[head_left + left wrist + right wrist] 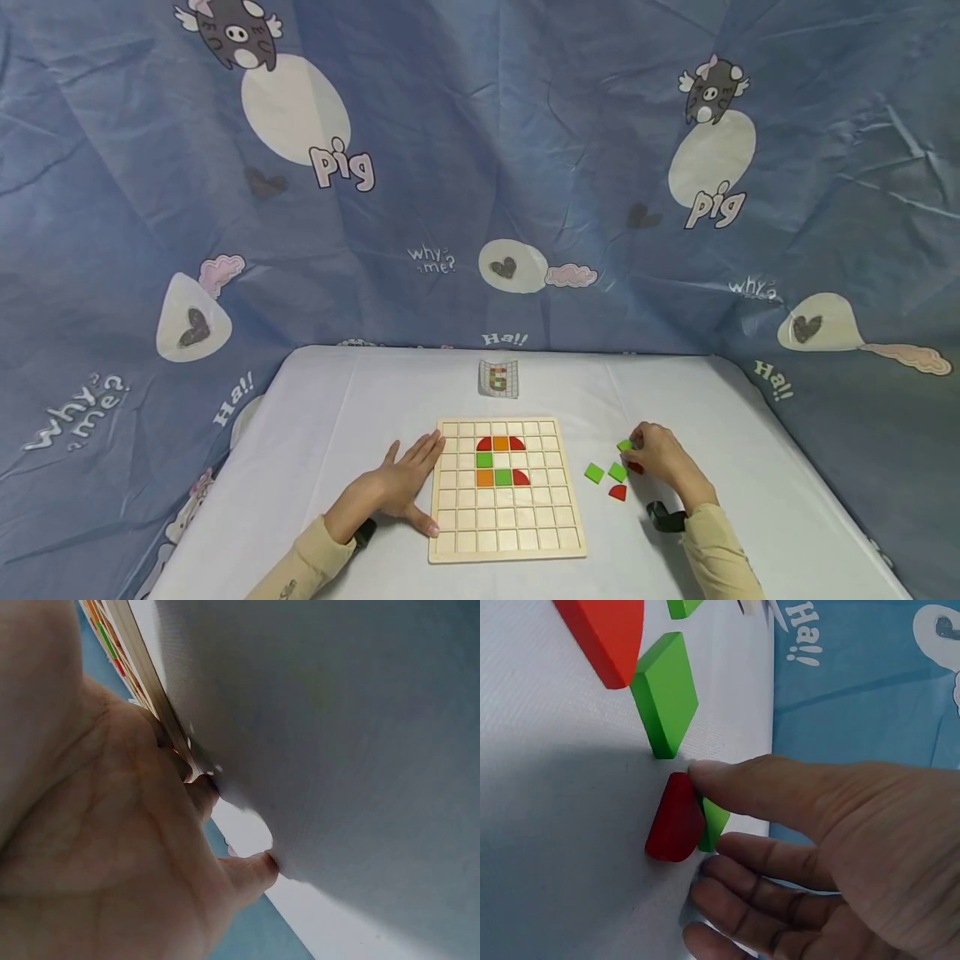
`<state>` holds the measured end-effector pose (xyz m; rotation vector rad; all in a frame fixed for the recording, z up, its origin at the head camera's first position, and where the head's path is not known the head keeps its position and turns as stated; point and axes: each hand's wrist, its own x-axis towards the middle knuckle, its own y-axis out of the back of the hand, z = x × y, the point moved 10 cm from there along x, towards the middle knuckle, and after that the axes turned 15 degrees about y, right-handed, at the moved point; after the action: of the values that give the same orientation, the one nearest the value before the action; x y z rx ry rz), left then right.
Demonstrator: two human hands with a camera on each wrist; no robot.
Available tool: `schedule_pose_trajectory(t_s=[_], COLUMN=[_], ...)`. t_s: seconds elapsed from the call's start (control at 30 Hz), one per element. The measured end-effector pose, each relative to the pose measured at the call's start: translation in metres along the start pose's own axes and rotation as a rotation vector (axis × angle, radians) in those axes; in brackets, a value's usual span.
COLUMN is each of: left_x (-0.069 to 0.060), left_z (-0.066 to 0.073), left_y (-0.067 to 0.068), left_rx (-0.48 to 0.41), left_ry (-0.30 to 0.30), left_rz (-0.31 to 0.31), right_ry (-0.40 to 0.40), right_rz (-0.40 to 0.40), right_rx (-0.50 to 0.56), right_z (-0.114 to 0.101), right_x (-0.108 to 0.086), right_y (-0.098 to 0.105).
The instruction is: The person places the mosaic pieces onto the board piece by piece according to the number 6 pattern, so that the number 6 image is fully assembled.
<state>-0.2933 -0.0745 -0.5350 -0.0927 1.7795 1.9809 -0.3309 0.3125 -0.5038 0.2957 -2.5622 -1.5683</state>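
Observation:
My left hand (401, 483) lies spread along the left edge of a pale wooden grid board (510, 533), its fingertips and thumb touching the rim. In the left wrist view, that hand's palm (112, 840) shows beside the board's side edge (142, 660). To the right of the board, my right hand (663, 457) has thumb and forefinger at opposite edges of a green square tile (715, 821), which it appears to pinch on the table. A red quarter-round tile (676, 821) sits right against this tile, partly under the hand in the head view.
Between board and right hand lie green squares (594, 473) and another red quarter-round (617, 492). On the board, red, orange and green tiles (484, 460) fill several cells. Behind it stands a small pattern card (498, 379). A printed blue cloth (465, 192) hangs beyond the white table.

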Motion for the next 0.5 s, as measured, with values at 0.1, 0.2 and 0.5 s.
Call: schedule_pose_trajectory(t_s=[0.1,0.2,0.5], left_x=[-0.0003,-0.0007,-0.0009], left_z=[-0.0003,-0.0004,0.0005], left_y=[-0.0005,-0.0005,0.0013], left_rx=[0.003,0.001,-0.006], left_ry=[0.001,0.001,-0.007], left_rz=[-0.002,-0.003,0.005], right_ry=[-0.012,-0.008,0.041], right_rz=[-0.012,-0.010,0.001], right_rx=[0.001,0.006,0.016], right_z=[0.0027,0.0032,-0.0028], right_x=[-0.0006,-0.0006,0.0038], right_y=[-0.0012,-0.0015,-0.0016])
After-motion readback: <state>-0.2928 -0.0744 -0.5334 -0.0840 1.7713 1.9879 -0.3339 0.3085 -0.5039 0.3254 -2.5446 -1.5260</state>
